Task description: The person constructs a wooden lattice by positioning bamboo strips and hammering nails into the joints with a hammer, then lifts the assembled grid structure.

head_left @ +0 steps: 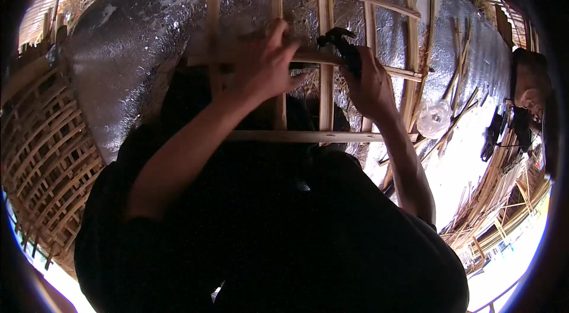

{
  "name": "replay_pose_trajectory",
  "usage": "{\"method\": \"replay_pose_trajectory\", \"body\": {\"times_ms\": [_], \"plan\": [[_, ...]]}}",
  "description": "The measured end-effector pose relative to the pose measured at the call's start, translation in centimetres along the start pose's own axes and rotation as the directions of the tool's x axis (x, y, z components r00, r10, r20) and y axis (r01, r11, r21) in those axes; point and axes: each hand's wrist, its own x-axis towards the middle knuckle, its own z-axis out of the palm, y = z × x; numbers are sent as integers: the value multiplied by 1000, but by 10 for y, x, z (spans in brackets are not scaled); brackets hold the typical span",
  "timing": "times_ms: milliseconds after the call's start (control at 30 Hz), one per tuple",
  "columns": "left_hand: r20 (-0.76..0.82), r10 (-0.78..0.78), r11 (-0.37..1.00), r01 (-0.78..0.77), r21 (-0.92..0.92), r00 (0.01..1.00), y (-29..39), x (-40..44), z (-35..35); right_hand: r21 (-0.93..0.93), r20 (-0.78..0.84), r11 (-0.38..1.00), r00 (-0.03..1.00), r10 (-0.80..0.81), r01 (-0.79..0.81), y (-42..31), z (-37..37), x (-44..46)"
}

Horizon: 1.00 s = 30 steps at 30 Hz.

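Observation:
A lattice of split bamboo strips (325, 17) lies across a shiny dark sheet. My left hand (269, 64) is over the middle crosswise strip, its fingers spread and slightly blurred; nothing shows in it. To its right, my right hand (372, 88) is wrapped round the dark handle of a claw hammer (345, 47). The hammer's head is above the middle crosswise strip, close to an upright strip. Nearest my body, a lower crosswise strip (332, 136) runs across the upright ones.
A woven bamboo panel (47, 153) stands at the left. A clear plastic container (434, 119) sits right of the lattice among loose sticks. Another person (529, 91) is at the right edge. Many bamboo strips (498, 194) are piled at the lower right.

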Motion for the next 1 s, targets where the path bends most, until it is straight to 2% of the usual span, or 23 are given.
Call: {"method": "replay_pose_trajectory", "body": {"times_ms": [100,133,233,333,433,567,600,700,733,833,967,1000], "plan": [[-40,34,986,-27,164,999,22,6,-2,-15,-13,1000,1000,5,-6,-4,0,-4],[-15,46,985,-43,167,999,20,7,7,-11,-28,1000,999,-14,14,-1,2,-6],[-139,86,985,-63,161,987,23,12,12,-19,-69,1000,998,-10,8,-4,0,-7],[-68,-8,975,23,222,998,14,26,4,-12,-153,1000,988,-20,18,0,4,-6],[-133,121,986,-104,129,984,7,35,-4,-46,-204,999,978,-37,28,5,6,1],[-87,90,996,-90,3,992,-20,39,-38,-62,-256,998,967,9,-25,9,4,9],[-83,146,987,-151,-57,986,-39,42,-42,-44,-268,999,964,10,-22,12,3,9],[11,167,982,-168,90,986,-57,41,-73,-90,-268,996,963,5,-30,21,-2,5],[14,155,983,-155,93,988,-58,38,-73,-49,-254,998,967,25,-39,21,-5,4],[59,218,954,-225,198,974,-60,35,-61,-82,-303,997,953,-28,3,36,1,1],[76,186,967,-196,161,980,-55,30,-34,-79,-273,996,962,24,-47,47,0,3],[66,182,968,-190,163,981,-54,29,-31,-164,-308,985,951,-2,-52,40,-2,5]]}}
